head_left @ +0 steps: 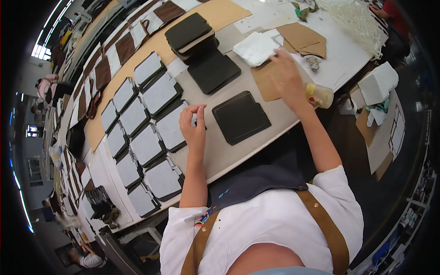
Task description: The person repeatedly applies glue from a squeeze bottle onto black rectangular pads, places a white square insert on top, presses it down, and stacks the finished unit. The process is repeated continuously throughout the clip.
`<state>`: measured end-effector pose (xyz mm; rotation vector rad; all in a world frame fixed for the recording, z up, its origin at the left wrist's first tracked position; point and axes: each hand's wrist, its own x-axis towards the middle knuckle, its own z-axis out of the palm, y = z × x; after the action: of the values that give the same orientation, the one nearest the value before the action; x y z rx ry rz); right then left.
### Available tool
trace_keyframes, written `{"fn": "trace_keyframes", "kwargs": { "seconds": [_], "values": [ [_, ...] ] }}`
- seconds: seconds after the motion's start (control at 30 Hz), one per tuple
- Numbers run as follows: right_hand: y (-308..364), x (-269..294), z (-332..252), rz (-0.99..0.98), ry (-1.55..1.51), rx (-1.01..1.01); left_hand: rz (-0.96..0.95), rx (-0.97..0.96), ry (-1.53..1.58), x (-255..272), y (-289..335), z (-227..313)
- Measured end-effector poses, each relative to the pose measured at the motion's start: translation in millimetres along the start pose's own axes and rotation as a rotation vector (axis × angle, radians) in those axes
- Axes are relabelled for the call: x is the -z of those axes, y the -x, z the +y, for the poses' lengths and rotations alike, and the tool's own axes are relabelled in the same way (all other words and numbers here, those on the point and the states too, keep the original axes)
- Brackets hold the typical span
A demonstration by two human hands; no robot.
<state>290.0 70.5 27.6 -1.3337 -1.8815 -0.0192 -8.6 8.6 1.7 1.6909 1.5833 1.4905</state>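
Note:
A black flat panel with rounded corners lies on the table in front of me, between my hands. To its left, my left hand is raised with its fingers curled in toward the thumb; whether anything is pinched there I cannot see. My right hand, slightly blurred, reaches over a brown card with its fingers stretched and apart. Its fingertips are beside a stack of white sheets; contact is hard to judge. By that wrist a translucent jar with a yellowish rim lies tilted.
Rows of black pieces topped with white sheets cover the table at left. Beyond the panel are a flat black stack and a taller one. Brown card pieces lie far right. A person in red is beyond the corner.

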Motion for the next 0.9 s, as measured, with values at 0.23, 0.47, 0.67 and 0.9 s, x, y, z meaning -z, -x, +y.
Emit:
{"fn": "trace_keyframes", "kwargs": {
  "seconds": [0.23, 0.47, 0.67, 0.9],
  "values": [
    [-46, -55, 32, -0.418, 0.204, 0.028, -0.179, -0.154, -0.002, -21, -17, 43],
    [-74, -54, 55, -0.314, -0.076, -0.198, -0.508, -0.017, 0.252, -98, -70, 31],
    [-90, -61, 76, -0.356, -0.152, -0.197, -0.695, 0.388, 0.313, -149, -113, 12],
    [-101, -67, 95, -0.381, -0.271, -0.209, -0.689, 0.471, 0.337, -174, -132, 7]
  ]
}}
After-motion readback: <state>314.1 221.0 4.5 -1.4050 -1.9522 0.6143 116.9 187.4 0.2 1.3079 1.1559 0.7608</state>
